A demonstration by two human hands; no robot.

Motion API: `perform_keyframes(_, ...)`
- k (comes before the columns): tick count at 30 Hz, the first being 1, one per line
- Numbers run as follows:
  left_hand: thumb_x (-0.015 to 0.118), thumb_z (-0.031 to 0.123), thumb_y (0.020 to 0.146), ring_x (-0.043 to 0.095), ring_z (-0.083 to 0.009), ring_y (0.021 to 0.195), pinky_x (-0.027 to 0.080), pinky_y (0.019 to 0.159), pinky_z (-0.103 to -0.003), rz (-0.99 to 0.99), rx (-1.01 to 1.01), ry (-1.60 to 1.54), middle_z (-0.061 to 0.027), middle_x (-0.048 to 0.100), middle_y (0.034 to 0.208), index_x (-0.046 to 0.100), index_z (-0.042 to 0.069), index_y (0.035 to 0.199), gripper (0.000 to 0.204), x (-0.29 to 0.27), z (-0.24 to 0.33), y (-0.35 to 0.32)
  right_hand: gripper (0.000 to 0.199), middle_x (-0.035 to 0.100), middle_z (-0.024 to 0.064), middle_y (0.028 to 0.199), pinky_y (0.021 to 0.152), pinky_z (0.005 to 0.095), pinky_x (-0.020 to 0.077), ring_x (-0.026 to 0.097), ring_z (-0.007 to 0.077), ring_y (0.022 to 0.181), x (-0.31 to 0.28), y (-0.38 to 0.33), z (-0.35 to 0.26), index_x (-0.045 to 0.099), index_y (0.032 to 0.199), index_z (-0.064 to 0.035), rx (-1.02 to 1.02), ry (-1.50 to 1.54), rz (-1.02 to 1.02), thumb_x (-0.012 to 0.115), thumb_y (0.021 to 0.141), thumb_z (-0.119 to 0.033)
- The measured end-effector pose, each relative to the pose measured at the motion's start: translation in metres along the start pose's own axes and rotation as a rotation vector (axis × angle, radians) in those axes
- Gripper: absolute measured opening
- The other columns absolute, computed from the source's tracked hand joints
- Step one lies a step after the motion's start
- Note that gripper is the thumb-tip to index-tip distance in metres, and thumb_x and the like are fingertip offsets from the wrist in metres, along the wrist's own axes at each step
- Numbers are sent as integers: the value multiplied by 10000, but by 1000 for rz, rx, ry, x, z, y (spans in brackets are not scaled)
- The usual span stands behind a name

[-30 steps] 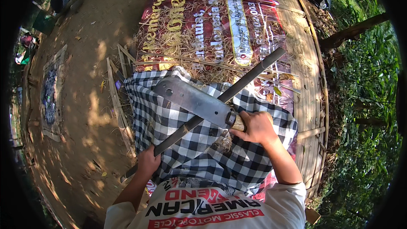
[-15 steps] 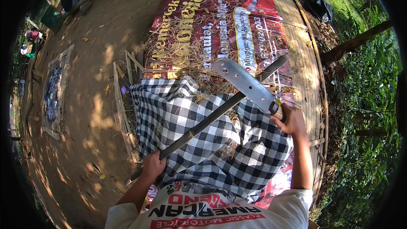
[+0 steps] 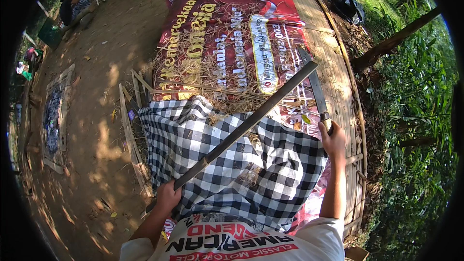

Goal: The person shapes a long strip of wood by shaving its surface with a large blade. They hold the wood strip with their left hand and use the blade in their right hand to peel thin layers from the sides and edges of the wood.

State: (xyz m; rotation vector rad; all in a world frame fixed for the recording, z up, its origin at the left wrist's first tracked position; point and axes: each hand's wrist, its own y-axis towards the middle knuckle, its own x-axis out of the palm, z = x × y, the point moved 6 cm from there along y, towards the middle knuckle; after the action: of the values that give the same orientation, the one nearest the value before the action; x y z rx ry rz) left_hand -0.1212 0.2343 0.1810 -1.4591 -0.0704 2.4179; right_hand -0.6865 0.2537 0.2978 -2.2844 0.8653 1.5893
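Observation:
My left hand (image 3: 168, 196) is closed around the lower end of a long dark strip of bamboo (image 3: 227, 141), which slants up and away to the right across my lap. In my right hand (image 3: 333, 139) is the wooden handle of a broad-bladed machete (image 3: 318, 95). The blade points away from me, seen nearly edge-on, beside the strip's far end. Its upper part passes close to that end; whether they touch I cannot tell. A black-and-white checked cloth (image 3: 188, 137) covers my legs, with some shavings on it.
Curly shavings (image 3: 193, 70) lie over a red printed banner (image 3: 285, 7) on a bamboo platform (image 3: 333, 60). Split strips (image 3: 129, 137) lean at its left side. A wooden post (image 3: 396, 38) and plants stand to the right. A person (image 3: 72, 7) sits at the far left.
The machete has swung from lying across the strip, flat side showing, to pointing away beside the strip's far end. Both hands keep their hold.

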Motion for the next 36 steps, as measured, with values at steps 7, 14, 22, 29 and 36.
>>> perform_keyframes(7, 616, 164, 774, 597, -465, 692, 474, 608, -521, 5, 18, 11, -257, 589, 666, 592, -1, 779, 166, 2, -4, 0, 241, 509, 1, 564, 442, 261, 389, 486, 93, 468, 4, -15, 2, 544, 760, -46, 301, 726, -34, 658, 893, -213)
perform_keyframes(14, 610, 176, 804, 589, -478, 715, 468, 612, -525, -25, 6, -41, -271, 595, 694, 597, -3, 794, 179, 4, -4, 2, 158, 558, 64, 619, 483, 288, 438, 549, 156, 497, 18, -61, -45, 544, 855, 19, 192, 1254, -472, 629, 731, -30)
perform_keyframes(22, 612, 187, 806, 596, -475, 702, 477, 617, -526, -33, 5, -35, -270, 601, 697, 614, -1, 848, 193, 5, -7, 4, 258, 578, 93, 662, 544, 325, 470, 577, 176, 554, 67, -104, -90, 548, 924, 54, 348, 1451, -960, 593, 680, -14)
perform_keyframes(29, 627, 195, 796, 592, -468, 683, 468, 607, -527, -61, -8, -36, -255, 587, 660, 585, 10, 771, 191, 3, -9, 5, 269, 582, 68, 698, 500, 282, 483, 574, 153, 527, 59, -87, -69, 546, 983, 17, 361, 1120, -643, 669, 745, 36)
perform_keyframes(36, 627, 185, 796, 593, -466, 695, 468, 616, -522, -56, -13, -28, -259, 591, 674, 597, 3, 787, 185, 0, -1, 6, 188, 609, 43, 712, 503, 274, 492, 581, 115, 550, 81, -121, -89, 550, 873, 7, 369, 867, -629, 700, 761, -6)
